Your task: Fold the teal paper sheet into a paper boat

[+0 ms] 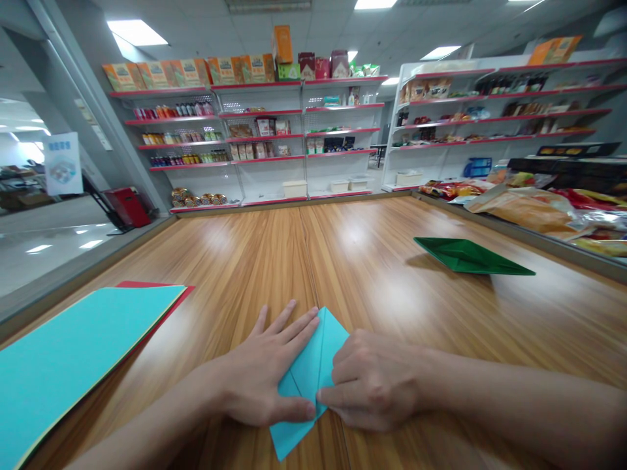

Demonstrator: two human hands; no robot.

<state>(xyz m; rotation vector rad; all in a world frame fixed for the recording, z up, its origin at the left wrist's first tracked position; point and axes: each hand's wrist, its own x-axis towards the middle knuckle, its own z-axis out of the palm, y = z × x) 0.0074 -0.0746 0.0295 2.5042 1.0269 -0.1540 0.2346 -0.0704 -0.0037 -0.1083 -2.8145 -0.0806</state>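
A folded turquoise paper (313,372) with a pointed far tip lies on the wooden table (372,274) just in front of me. My left hand (267,369) lies flat on its left side, fingers stretched out, thumb pressing the lower edge. My right hand (375,385) rests on the paper's right side with the fingers curled under and pressed onto a fold. Parts of the paper are hidden beneath both hands.
A stack of coloured sheets (73,359), turquoise on top with red beneath, lies at the left. A folded green paper shape (470,256) sits at the far right. Snack bags (529,205) pile along the right edge. Shop shelves (255,137) line the back wall.
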